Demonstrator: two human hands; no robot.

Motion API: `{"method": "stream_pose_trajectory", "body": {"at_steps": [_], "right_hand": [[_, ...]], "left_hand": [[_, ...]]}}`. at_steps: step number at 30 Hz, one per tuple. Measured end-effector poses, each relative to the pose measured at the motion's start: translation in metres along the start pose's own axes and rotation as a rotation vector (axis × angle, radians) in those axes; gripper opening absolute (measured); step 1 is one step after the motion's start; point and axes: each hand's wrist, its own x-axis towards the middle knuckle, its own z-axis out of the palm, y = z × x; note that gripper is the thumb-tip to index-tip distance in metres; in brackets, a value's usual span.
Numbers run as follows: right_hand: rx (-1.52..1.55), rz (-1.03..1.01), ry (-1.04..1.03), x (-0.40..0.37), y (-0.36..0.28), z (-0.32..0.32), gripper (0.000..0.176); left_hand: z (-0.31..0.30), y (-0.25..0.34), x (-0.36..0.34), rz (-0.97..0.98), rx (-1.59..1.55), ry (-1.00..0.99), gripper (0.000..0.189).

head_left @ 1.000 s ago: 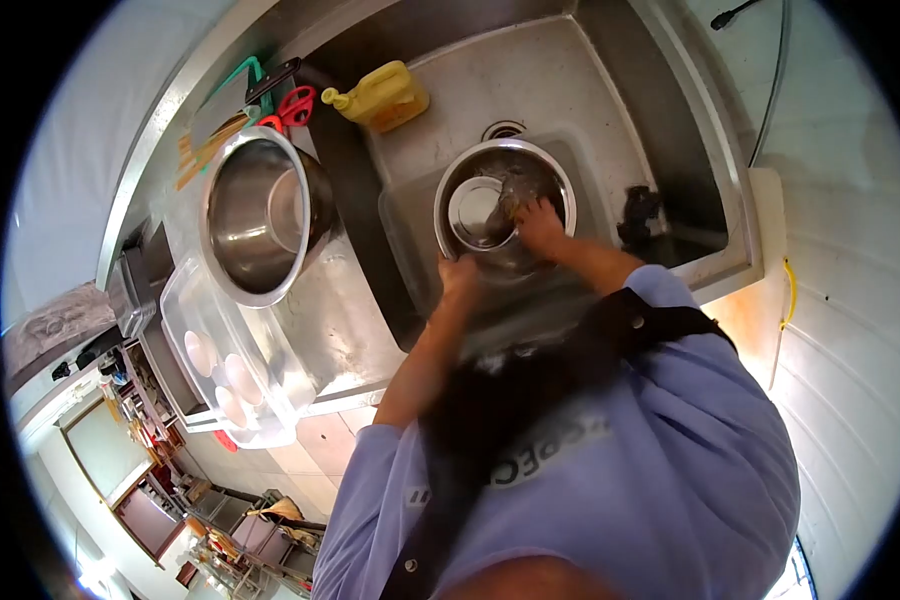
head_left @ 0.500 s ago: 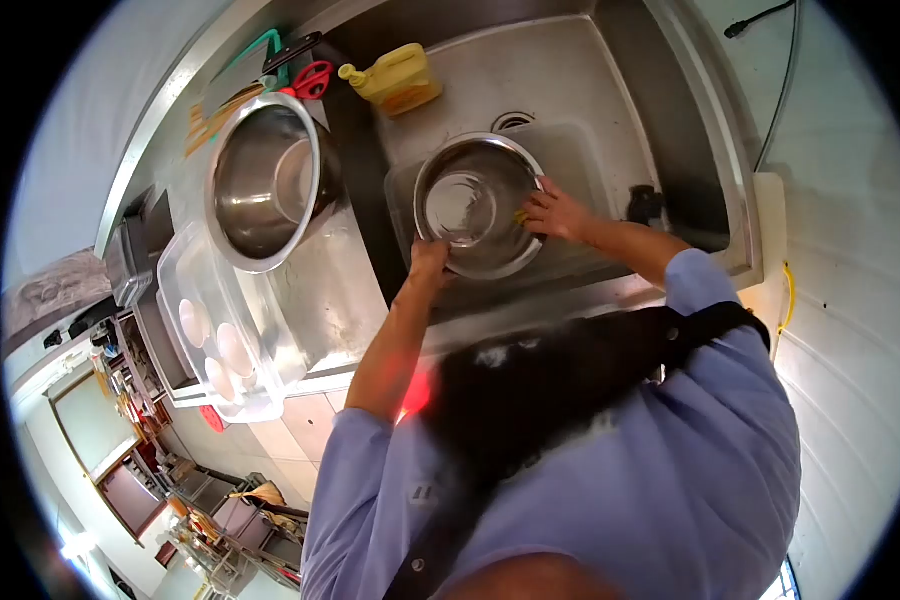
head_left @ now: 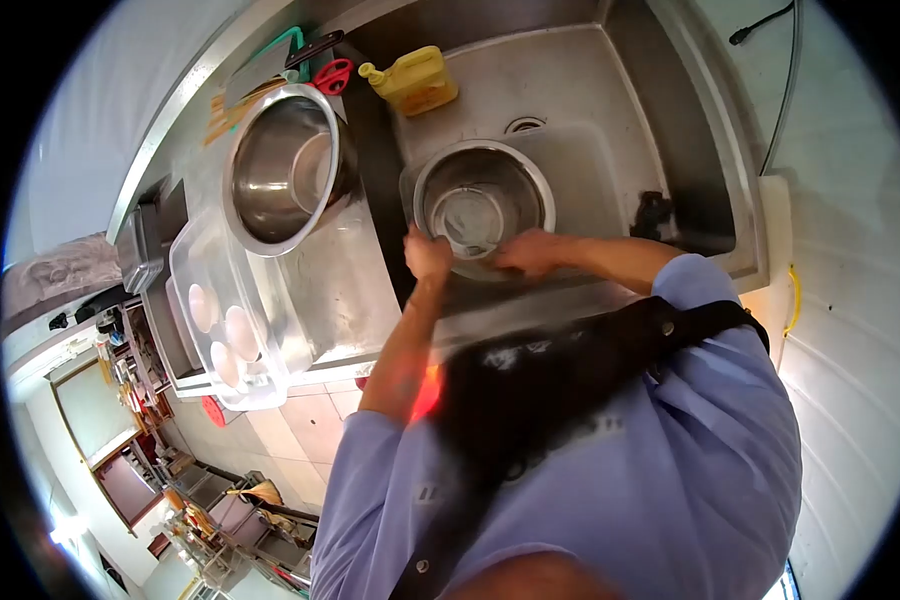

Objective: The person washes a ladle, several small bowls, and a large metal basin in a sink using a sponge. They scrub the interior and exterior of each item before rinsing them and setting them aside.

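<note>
A round steel bowl (head_left: 535, 180) sits in the sink over a translucent tray (head_left: 585, 165). My left hand (head_left: 428, 256) grips the bowl's rim at its lower left, fingers closed over the edge. At the bowl's lower right edge is my right hand (head_left: 530, 253); its fingers are blurred and whatever they hold, if anything, cannot be made out. Left of the sink, a larger steel bowl (head_left: 270, 175) leans tilted on the steel counter (head_left: 340, 290).
A yellow jug (head_left: 420, 82) stands at the sink's back left. Red scissors (head_left: 333, 77) and a dark-handled knife (head_left: 315, 48) lie behind the large bowl. A clear bin (head_left: 270, 345) with several pale round items is at left. A dark object (head_left: 653, 215) lies at the sink's right.
My right hand has moved from the bowl's right rim to its lower right edge. The bowl looks slightly turned or tilted. My left hand still holds the rim.
</note>
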Motion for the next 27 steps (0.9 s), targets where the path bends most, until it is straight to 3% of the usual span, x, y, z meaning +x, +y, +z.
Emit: {"method": "stream_pose_trajectory", "body": {"at_steps": [4,5,7,9,12,13,16,19,21,22,24,25,27], "right_hand": [[-0.293,-0.216,0.213,-0.033,0.062,-0.009,0.026],[-0.314,-0.192,0.106,-0.03,0.061,-0.007,0.025],[-0.356,-0.115,-0.089,-0.025,0.037,-0.014,0.025],[-0.13,-0.024,-0.139,-0.017,0.0,-0.022,0.026],[0.203,0.152,-0.167,0.009,-0.035,-0.023,0.033],[0.306,0.212,-0.172,0.014,-0.038,-0.023,0.036],[0.384,0.122,-0.071,0.018,-0.026,-0.012,0.041],[0.095,0.07,-0.305,-0.001,-0.016,-0.032,0.047],[0.01,-0.029,-0.088,-0.029,0.02,-0.01,0.05],[-0.034,-0.079,0.019,-0.036,0.035,-0.001,0.052],[-0.049,-0.086,-0.134,-0.034,0.038,0.005,0.053],[-0.053,-0.084,-0.2,-0.03,0.037,0.008,0.054],[0.055,0.105,-0.284,-0.021,-0.008,-0.029,0.053]], "left_hand": [[-0.03,0.019,0.036,0.137,0.19,-0.31,0.05],[-0.027,0.014,0.04,0.131,0.162,-0.35,0.051],[-0.02,0.006,0.023,0.079,-0.019,-0.158,0.054],[0.0,-0.01,-0.003,0.004,-0.184,-0.045,0.062],[0.034,-0.024,-0.034,0.002,-0.272,0.105,0.057],[0.027,-0.014,-0.031,0.043,-0.234,0.057,0.056],[0.0,0.019,-0.005,0.11,-0.065,-0.057,0.052],[-0.017,0.05,0.024,0.12,0.143,-0.168,0.05],[-0.028,0.062,0.037,0.132,0.216,-0.295,0.052],[-0.027,0.06,0.039,0.114,0.115,-0.33,0.052],[-0.015,0.047,0.042,0.082,-0.074,-0.407,0.052],[-0.005,0.036,0.04,0.102,-0.122,-0.287,0.052],[0.015,0.011,0.019,0.15,-0.209,-0.062,0.052]]}}
